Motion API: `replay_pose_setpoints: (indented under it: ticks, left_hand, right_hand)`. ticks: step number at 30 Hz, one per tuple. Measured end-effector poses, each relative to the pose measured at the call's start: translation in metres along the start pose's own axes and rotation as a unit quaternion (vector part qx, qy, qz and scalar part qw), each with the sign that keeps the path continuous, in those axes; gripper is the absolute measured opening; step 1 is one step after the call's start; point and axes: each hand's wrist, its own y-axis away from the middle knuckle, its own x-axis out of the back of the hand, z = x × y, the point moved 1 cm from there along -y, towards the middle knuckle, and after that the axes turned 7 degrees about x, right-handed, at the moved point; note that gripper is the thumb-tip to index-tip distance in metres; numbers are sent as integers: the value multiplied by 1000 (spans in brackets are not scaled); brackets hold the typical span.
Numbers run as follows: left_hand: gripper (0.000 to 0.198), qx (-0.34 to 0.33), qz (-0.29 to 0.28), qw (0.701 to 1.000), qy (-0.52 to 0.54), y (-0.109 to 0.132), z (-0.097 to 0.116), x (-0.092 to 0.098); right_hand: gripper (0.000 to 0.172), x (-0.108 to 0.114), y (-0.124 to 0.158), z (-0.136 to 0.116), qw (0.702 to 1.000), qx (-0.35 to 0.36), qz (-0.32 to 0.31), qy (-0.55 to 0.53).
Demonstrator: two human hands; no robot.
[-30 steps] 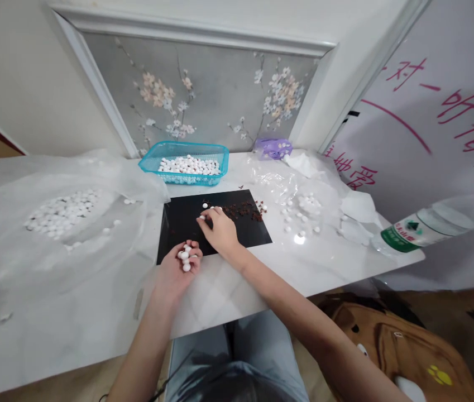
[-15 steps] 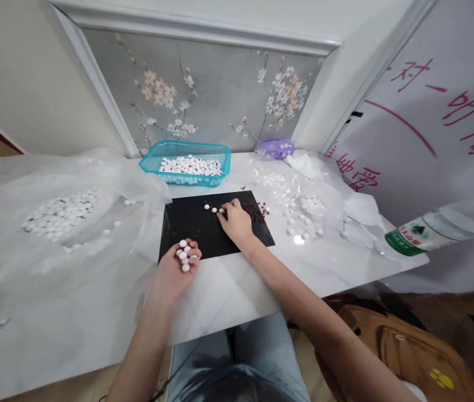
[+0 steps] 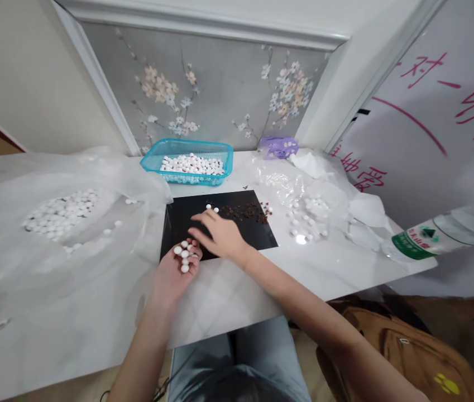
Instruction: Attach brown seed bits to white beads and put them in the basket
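Cupped palm-up at the near left corner of the black mat, my left hand holds several small white balls. My right hand hovers over the mat just beside them, its fingers stretched out and apart. I see nothing held in it, though its palm side is hidden. Beyond its knuckles, two white balls rest on the mat. Small dark reddish-brown pieces lie scattered from there to the mat's right edge.
A blue plastic basket of white balls stands behind the mat. On the left, clear plastic sheeting carries more balls. To the right are loose balls, crumpled clear plastic, a purple packet and a tilted water bottle.
My right hand has moved left and nearer to me, from the balls on the mat to beside my left hand, its fingers opening. Fewer balls show on the mat.
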Motion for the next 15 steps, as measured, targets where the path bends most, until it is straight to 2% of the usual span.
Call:
replay_pose_setpoints:
  ticks: [2, 4, 7, 10, 15]
  left_hand:
    - [26, 24, -32, 999, 21, 0, 0, 0]
    - [26, 37, -49, 997, 38, 1, 0, 0]
    - [23, 39, -53, 997, 43, 2, -1, 1]
    - [22, 32, -54, 997, 36, 2, -1, 2]
    - [22, 22, -52, 998, 29, 3, -2, 2]
  right_hand:
    - [35, -3, -7, 22, 993, -90, 27, 75]
    - [27, -6, -13, 41, 983, -144, 7, 114]
    - [22, -7, -19, 53, 982, -155, 17, 108]
    - [20, -7, -28, 51, 986, -140, 49, 70]
    - [15, -13, -46, 50, 989, -131, -2, 65]
